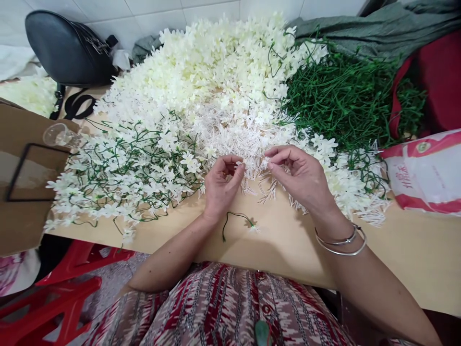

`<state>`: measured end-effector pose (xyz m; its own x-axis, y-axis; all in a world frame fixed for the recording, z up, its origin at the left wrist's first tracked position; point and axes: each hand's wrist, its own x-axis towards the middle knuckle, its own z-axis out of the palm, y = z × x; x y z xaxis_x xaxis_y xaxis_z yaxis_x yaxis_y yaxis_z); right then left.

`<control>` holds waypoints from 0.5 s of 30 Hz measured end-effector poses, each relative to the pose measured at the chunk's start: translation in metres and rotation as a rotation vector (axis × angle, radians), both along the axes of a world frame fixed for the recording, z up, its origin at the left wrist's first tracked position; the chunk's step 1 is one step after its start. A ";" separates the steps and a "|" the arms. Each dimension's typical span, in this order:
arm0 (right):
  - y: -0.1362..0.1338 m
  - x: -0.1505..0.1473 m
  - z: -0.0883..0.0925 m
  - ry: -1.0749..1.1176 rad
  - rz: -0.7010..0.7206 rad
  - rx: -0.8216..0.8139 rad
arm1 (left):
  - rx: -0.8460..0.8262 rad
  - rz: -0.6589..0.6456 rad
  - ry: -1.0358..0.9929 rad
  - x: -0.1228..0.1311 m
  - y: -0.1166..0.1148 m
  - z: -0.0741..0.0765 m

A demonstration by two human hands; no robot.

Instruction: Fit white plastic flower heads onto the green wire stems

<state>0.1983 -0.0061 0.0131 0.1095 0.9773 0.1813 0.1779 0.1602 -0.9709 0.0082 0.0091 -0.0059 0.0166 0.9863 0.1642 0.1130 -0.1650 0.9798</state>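
Observation:
My left hand [224,185] is closed in a pinch, with a tiny white piece at its fingertips that is too small to make out. Just to the right, my right hand [300,175] pinches a small white flower part [265,162] between thumb and fingers. Both hands hover over the near edge of a heap of thin white flower centers [230,127]. On the table below them lies a single green stem [226,223] with a white spiky tip. Finished-looking white artificial flowers on green stems [140,168] are heaped to the left of my left hand.
Loose white petals [216,57] pile up at the back. Bare green plastic stems [345,96] form a mound at the back right, beside a pink and white bag [427,173]. A cardboard box [25,216], a clear plastic cup [57,135] and a black bag [68,48] stand left.

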 end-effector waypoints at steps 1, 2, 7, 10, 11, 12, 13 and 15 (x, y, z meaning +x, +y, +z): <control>0.000 -0.001 0.001 0.014 -0.006 0.007 | 0.001 0.000 0.002 0.000 0.000 0.000; -0.001 -0.003 0.001 0.028 -0.012 0.004 | 0.001 -0.002 0.003 0.000 0.000 0.000; -0.003 -0.007 0.002 0.046 -0.022 -0.022 | -0.015 0.006 -0.024 0.001 0.000 0.005; -0.005 -0.013 0.001 0.057 0.026 -0.030 | -0.042 -0.001 -0.074 0.003 0.000 0.007; -0.006 -0.015 0.001 0.070 0.040 -0.036 | -0.043 -0.011 -0.086 0.003 -0.001 0.007; -0.006 -0.017 0.000 0.086 0.049 -0.045 | -0.038 -0.020 -0.093 0.004 -0.001 0.007; -0.007 -0.019 0.000 0.102 0.052 -0.059 | -0.026 -0.027 -0.096 0.004 -0.002 0.007; -0.007 -0.022 -0.001 0.132 0.052 -0.102 | 0.005 -0.035 -0.085 0.003 -0.003 0.006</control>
